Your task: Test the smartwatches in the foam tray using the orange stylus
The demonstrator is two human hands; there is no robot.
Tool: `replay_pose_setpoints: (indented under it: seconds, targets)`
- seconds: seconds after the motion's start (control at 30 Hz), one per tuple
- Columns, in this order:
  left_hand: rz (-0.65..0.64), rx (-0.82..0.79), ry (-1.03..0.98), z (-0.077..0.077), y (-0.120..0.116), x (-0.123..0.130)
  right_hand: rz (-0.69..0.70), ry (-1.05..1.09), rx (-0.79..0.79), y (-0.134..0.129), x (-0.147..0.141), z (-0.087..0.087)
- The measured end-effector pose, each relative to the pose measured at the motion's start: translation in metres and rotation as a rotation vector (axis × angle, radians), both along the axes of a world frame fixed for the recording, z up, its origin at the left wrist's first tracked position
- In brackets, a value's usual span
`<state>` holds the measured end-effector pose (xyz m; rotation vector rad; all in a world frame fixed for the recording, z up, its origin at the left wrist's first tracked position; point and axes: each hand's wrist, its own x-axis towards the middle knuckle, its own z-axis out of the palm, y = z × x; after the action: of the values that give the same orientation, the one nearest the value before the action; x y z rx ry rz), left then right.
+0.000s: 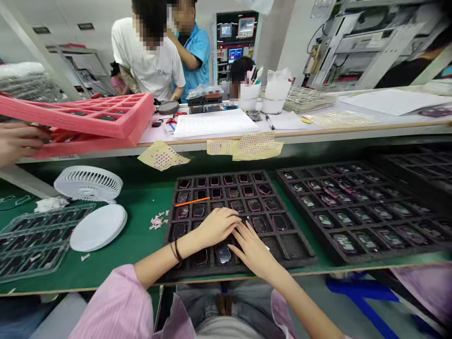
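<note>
My left hand (219,227) reaches over the black foam tray (305,252), fingers bent and held together. Whatever lies under its fingertips is hidden. Beside it, my right hand (253,248) has its fingers stretched out and its thumb apart, with its fingertips meeting those of the left hand. Rounded-square, watch-like pieces with dark faces fill most of the tray's pockets. One shiny watch-like piece (223,254) lies just below my hands, near the right thumb. An orange stick (192,202) rests across the tray's left side.
A second foam tray (332,242) of similar pieces lies right. To the left are a white fan (88,183) with its round base (99,228), a clear plastic tray (45,268) and small paper scraps (157,221). Another person's hand (17,141) touches pink foam trays (123,122) on the shelf.
</note>
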<state>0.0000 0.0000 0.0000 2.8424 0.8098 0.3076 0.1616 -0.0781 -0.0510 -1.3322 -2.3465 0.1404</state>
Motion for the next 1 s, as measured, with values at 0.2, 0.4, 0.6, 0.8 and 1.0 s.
replay_pose_setpoints:
  seconds: [0.2, 0.4, 0.6, 0.8, 1.0]
  targets:
    - [-0.066, -0.083, 0.170, -0.006, 0.013, 0.073, -0.073, 0.250, 0.007, -0.033, 0.022, 0.008]
    - [-0.012, -0.072, 0.275, -0.005, 0.015, 0.101, -0.337, 0.337, 0.044, -0.049, 0.062, -0.013]
    - [0.010, -0.085, 0.226, 0.005, 0.025, 0.111, -0.414, 0.335, -0.050, -0.039, 0.058, -0.018]
    - [-0.060, -0.202, 0.123, 0.001, 0.027, 0.146, -0.448, 0.339, -0.085, -0.034, 0.057, -0.020]
    - [-0.087, -0.295, 0.115, -0.004, 0.031, 0.164, -0.476, 0.347, -0.100, -0.031, 0.058, -0.024]
